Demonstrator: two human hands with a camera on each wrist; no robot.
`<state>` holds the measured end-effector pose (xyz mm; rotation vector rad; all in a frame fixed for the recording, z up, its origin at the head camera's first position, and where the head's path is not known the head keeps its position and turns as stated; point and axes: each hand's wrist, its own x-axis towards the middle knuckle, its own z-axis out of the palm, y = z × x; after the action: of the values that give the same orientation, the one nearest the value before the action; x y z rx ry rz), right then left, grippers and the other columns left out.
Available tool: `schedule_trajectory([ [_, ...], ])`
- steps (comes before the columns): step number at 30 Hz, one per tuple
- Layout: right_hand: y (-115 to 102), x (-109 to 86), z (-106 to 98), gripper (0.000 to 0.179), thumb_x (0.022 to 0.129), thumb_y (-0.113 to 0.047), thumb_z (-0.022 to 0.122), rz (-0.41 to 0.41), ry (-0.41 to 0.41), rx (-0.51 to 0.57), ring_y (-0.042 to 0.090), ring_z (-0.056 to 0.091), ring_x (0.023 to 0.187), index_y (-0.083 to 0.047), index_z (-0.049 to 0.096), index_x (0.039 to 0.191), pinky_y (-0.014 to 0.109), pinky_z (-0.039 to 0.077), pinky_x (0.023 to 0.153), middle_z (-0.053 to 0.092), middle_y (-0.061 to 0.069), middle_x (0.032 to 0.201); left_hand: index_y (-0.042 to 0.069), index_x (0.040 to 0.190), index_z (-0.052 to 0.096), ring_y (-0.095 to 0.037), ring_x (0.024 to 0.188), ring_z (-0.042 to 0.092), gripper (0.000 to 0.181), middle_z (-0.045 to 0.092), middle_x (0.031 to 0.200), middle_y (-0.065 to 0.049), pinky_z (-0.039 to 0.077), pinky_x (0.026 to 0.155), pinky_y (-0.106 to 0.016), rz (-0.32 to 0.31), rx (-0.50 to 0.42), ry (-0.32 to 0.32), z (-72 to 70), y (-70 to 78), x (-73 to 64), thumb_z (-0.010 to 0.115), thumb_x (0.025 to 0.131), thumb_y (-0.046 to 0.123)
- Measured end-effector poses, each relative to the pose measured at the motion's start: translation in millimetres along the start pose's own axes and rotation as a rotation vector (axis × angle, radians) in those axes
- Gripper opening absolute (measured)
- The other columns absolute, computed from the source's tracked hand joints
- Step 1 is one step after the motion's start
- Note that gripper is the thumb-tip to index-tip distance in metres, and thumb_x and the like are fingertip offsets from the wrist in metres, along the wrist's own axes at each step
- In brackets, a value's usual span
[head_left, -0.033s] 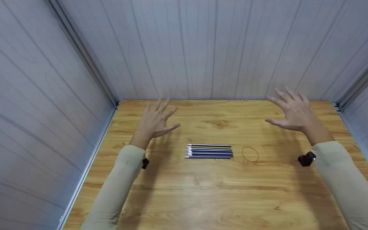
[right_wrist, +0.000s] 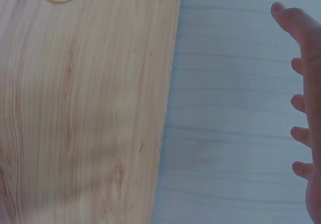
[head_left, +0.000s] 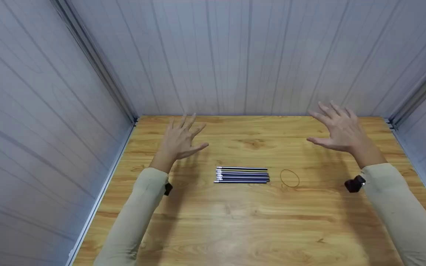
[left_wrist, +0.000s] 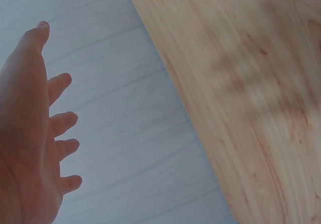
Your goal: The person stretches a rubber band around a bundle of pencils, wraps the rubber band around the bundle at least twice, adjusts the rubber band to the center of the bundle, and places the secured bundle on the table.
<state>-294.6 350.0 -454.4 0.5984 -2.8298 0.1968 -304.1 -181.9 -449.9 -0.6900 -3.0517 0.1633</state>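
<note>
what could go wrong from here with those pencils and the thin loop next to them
The pencils lie side by side with nothing visible around them, so a nudge might roll them apart. Their ends don't quite line up, so gathered as they are, they could make an uneven bunch. The thin loop looks to lie flat on the table, so it may be awkward to pinch up.
</note>
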Motion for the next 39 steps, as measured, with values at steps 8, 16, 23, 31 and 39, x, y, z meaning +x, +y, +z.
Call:
schedule_trajectory([
  [8,-2.5,3.0,2.6,0.09,0.091,-0.058,0.084,-0.023,0.009,0.001,0.057,0.036,0.165,-0.02,0.054,0.167,0.088,0.031,0.123,0.045,0.024,0.177,0.034,0.178,0.034,-0.04,0.178,0.018,0.083,0.018,0.191,-0.01,0.023,0.137,-0.076,0.008,-0.005,-0.012,-1.6,8.1,5.4,0.044,0.109,0.078],
  [16,-13.4,13.0,8.9,0.091,0.091,-0.057,0.084,-0.066,0.018,0.026,0.058,0.037,0.164,-0.017,0.053,0.167,0.087,0.034,0.123,0.043,0.024,0.178,0.033,0.18,0.029,-0.04,0.179,0.014,0.086,0.015,0.191,-0.011,0.02,0.139,-0.075,0.014,-0.067,-0.045,-4.3,16.9,12.2,0.041,0.109,0.08],
  [23,-28.3,22.3,17.9,0.094,0.09,-0.055,0.086,-0.101,0.031,0.052,0.059,0.039,0.163,-0.02,0.051,0.169,0.087,0.035,0.122,0.045,0.025,0.177,0.031,0.18,0.03,-0.042,0.178,0.014,0.087,0.019,0.191,-0.012,0.021,0.138,-0.076,0.033,-0.144,-0.041,-3.0,29.5,19.3,0.043,0.108,0.08],
  [31,-50.4,34.3,27.6,0.097,0.09,-0.059,0.086,-0.138,0.001,0.083,0.058,0.04,0.163,-0.021,0.049,0.171,0.085,0.036,0.124,0.044,0.024,0.178,0.034,0.18,0.028,-0.041,0.179,0.011,0.087,0.017,0.191,-0.01,0.021,0.139,-0.074,0.045,-0.204,-0.056,-1.4,41.9,25.9,0.046,0.108,0.079],
  [39,-71.3,40.6,32.0,0.098,0.09,-0.059,0.087,-0.152,-0.041,0.132,0.057,0.043,0.162,-0.018,0.049,0.171,0.082,0.038,0.125,0.046,0.024,0.177,0.027,0.179,0.032,-0.042,0.178,0.016,0.088,0.023,0.19,-0.012,0.02,0.139,-0.074,0.07,-0.251,-0.056,3.6,49.5,27.4,0.049,0.108,0.077],
])
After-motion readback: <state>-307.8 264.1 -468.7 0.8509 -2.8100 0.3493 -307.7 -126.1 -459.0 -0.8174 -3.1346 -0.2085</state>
